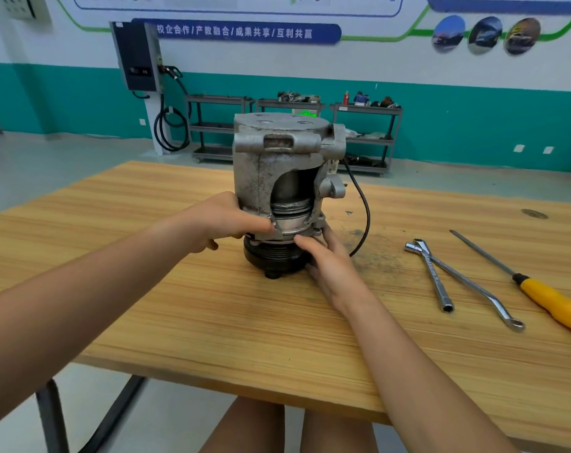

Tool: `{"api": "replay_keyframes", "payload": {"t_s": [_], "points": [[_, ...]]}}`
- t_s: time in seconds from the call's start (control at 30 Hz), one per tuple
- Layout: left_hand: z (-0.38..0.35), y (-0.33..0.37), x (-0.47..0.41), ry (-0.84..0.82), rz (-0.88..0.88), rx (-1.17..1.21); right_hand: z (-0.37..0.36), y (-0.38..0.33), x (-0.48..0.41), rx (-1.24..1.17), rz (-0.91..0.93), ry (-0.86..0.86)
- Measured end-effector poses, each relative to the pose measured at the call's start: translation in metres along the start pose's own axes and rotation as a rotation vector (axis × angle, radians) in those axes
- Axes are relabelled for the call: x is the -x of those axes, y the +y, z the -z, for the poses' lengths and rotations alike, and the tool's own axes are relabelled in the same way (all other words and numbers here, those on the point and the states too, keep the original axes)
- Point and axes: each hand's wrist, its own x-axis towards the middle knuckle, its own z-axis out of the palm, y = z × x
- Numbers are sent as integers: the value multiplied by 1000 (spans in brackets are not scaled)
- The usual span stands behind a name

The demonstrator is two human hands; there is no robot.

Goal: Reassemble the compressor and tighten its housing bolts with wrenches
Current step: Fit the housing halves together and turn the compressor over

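The compressor (287, 191) stands upright on the table (212, 322), axis vertical. The left hand (222, 220) grips its housing and the right hand (326, 259) grips its base. The wrenches (434, 276) lie to its right, nearer the right hand.

blue wall banner (235, 31) reading 校企合作/产教融合/成果共享/互利共赢, socket wrench (430, 276) engraving illegible

Wooden table (277, 322) fills my lower view. At 3 o'clock on it I log a yellow-handled screwdriver (519, 278), tip pointing toward 11. Grey smudge (375, 256) on the top nearer centre, dark knot (534, 213) at 2 o'clock. Beyond, at 11 o'clock, a dark wall box (137, 55) with a black hose (171, 129) looped below. From 12 to 1 o'clock, grey shelf racks (366, 138) against the teal wall band (474, 119). Blue banner (241, 31) above.
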Motion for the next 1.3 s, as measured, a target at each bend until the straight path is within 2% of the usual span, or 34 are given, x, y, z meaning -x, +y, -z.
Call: {"api": "replay_keyframes", "payload": {"t_s": [0.1,0.27,0.4,0.5,0.6,0.67,0.8,0.87,1.03,1.17,1.3], "points": [[4,6,-1,-79,62,-101,-2,2,2,127,76,-3],[15,17,1,-161,28,-298,-5,1,6,220,160,21],[16,15,-3,-121,-37,-347,-11,3,8,281,214,99],[13,5,-5,-18,-83,-327,-13,6,10,355,274,134],[7,-5,-5,63,-69,-191,-9,5,11,368,275,127],[-1,-13,-4,176,-116,-131,-7,4,11,358,291,110],[-16,-32,1,544,-286,-332,-4,4,12,363,284,92],[-23,-38,4,606,-311,-344,-3,5,12,361,282,93],[-34,-45,3,636,-360,-432,-5,5,12,316,262,98],[-25,-43,0,555,-384,-430,-7,3,9,264,198,83],[-15,-33,-2,474,-401,-551,-7,3,7,247,179,76]]}}
